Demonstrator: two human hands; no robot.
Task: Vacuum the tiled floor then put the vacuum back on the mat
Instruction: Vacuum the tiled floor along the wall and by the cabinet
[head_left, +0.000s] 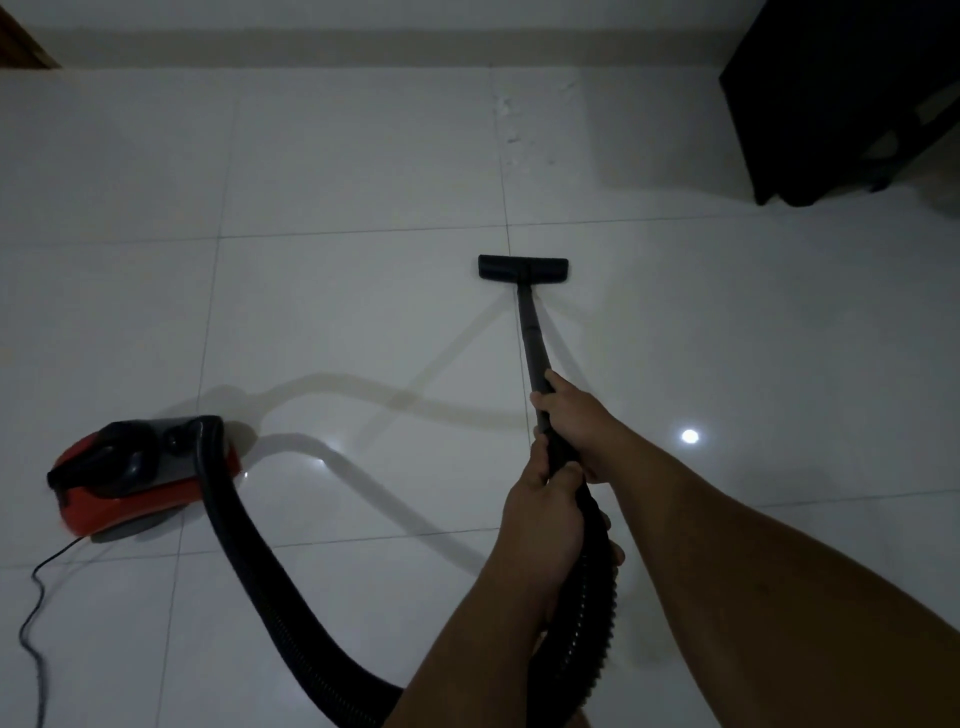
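Note:
A red and black canister vacuum sits on the glossy white tiled floor at the left. Its black ribbed hose loops down and round to a dark wand. The wand ends in a black floor nozzle lying flat on a tile seam ahead of me. My right hand grips the wand higher up. My left hand grips the hose end just below it. White specks of dirt lie on the tiles beyond the nozzle. No mat is in view.
A dark piece of furniture stands at the far right by the wall. The vacuum's black power cord snakes across the floor at the lower left. A pale skirting runs along the far wall. A brown wooden edge shows top left.

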